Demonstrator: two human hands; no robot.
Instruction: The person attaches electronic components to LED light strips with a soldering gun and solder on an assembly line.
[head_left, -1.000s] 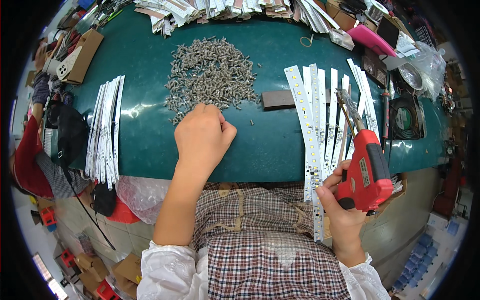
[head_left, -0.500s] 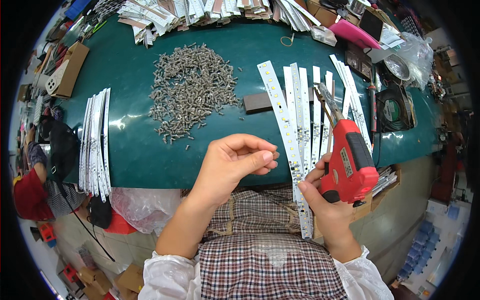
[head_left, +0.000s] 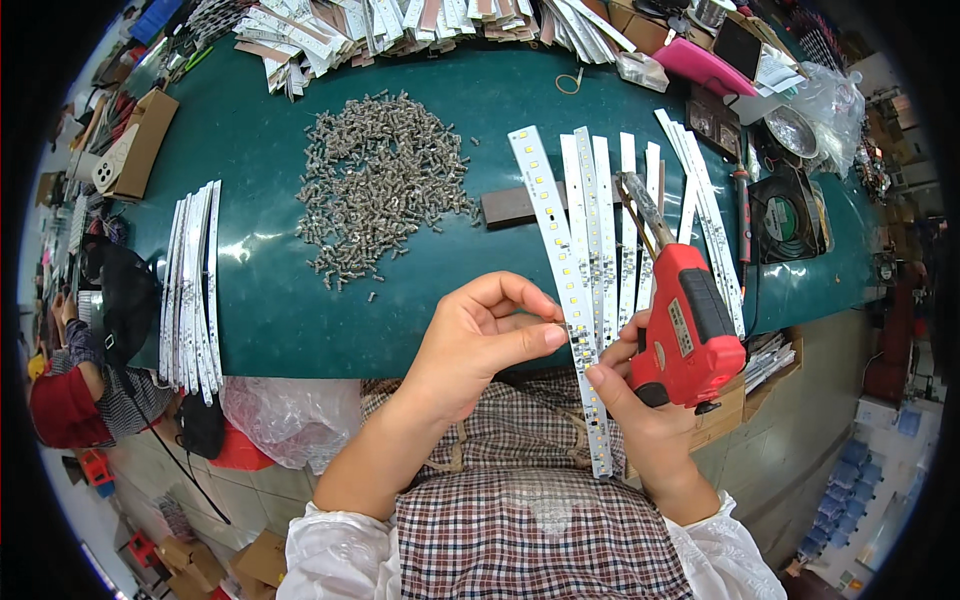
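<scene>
- Two hands at work over a green bench (head_left: 290, 340), seen from above; all L/R = wearer's own.
- L hand (head_left: 470, 350): thumb & index tips drawn close tog. at L edge of the LED strip (head_left: 548, 215), approx. mid-lower part; cannot tell if a sm. part sits btwn them, nor if tips touch the strip. Other fingers curled.
- R hand (head_left: 655, 425): thumb pressed on face of LED strip nr its lower part, other fingers behind, so strip is pinched; same hand also carries the red soldering gun (head_left: 690, 340).
- LED strip: white, w/ row of yellow LEDs; held at a slant, upper end leaning L, lower end in front of the checked apron (head_left: 540, 530).
- Soldering gun: R of strip, metal tip pointing away from wearer.
- White strips (head_left: 604, 205): fanned out on bench, beyond & R of held strip; dark block (head_left: 508, 207) partly covered there.
- Sm. metal parts (head_left: 385, 175): loose pile, mid-bench, beyond L hand.
- Strip bundle (head_left: 190, 300): far L, laid lengthwise nr bench edge.
- Strip heap (head_left: 385, 20): along far side.
- Blk fan (head_left: 785, 220): R side of bench.
</scene>
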